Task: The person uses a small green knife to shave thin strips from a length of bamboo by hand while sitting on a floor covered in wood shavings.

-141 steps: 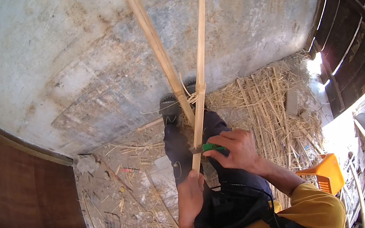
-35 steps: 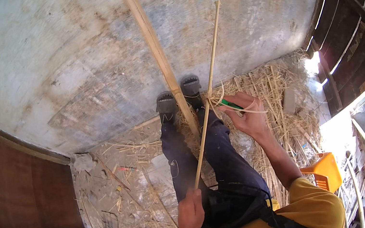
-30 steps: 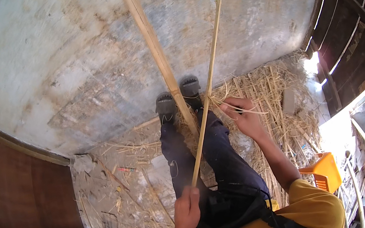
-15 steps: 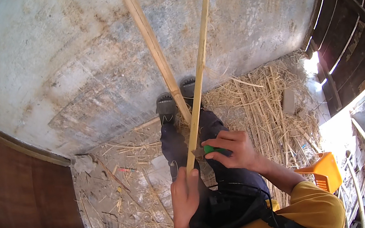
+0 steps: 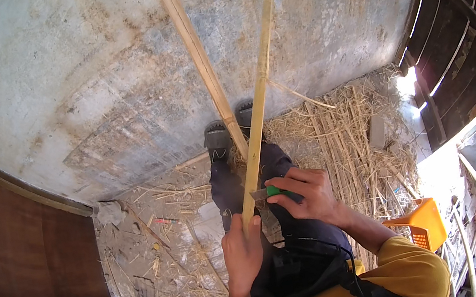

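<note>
My left hand (image 5: 243, 250) is closed around the near end of a long, pale yellow bamboo strip (image 5: 262, 103), which slants up and away from me toward the wall. In my right hand (image 5: 308, 194) is a knife (image 5: 273, 191) with a green handle, gripped between thumb and fingers. Its short, dark blade lies against the strip's right side, just beyond my left hand. A thin shaving (image 5: 303, 96) hangs off the strip's right edge farther up. To the left, a second bamboo pole (image 5: 195, 48) leans on the wall, its lower end between my legs.
A stained concrete wall (image 5: 131, 84) rises ahead. Bamboo strips and shavings (image 5: 348, 142) litter the floor to the right, near an orange plastic chair (image 5: 428, 224). A brown wooden panel (image 5: 25, 243) stands at left; dark slatted boards (image 5: 454, 40) at right. My shoes (image 5: 216, 136) are by the wall.
The bamboo strip has turned, showing a broader face. The shaving on its right edge now stands out farther. Both hands have stayed nearly in place, the knife still against the strip.
</note>
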### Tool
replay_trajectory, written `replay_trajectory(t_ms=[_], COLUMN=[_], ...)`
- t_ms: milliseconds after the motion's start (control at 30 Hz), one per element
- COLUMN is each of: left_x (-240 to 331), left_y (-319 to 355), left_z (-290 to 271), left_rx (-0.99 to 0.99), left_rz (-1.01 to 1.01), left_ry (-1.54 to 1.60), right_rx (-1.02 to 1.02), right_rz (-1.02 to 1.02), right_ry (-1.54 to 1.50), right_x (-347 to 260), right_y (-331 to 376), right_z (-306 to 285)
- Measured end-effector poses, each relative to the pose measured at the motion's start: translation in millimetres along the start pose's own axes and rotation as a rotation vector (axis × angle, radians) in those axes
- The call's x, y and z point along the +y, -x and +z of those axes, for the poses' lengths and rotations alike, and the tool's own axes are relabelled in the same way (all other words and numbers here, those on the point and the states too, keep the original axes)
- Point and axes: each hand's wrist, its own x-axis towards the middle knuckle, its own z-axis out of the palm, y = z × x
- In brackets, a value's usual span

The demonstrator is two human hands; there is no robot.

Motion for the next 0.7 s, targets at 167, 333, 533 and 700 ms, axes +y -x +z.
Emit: replay_trajectory(t_ms=[167,333,533,700], left_x=[2.1,-1.9,-17.2,-28.6], left_y=[1.6,7.4,30.9,52.6], left_z=[0.0,-0.4,0.9,-0.7], left_rx=[0.025,0.032,-0.037,-0.049], left_rz=[-0.014,-0.008,-0.063,-0.098], left_ry=[-0.047,-0.077,-0.074,-0.053], right_rx=[0.003,-0.008,0.163,0.171], right_rz=[-0.011,-0.015,0.167,0.194], right_ry=[0.029,0.047,0.097,0.084], right_x=[-0.6,0.3,36.9,65.7], right_y=[-4.6,-7.2,-23.6,-32.8], right_z=[-1.0,-3.6,-12.2,-19.2])
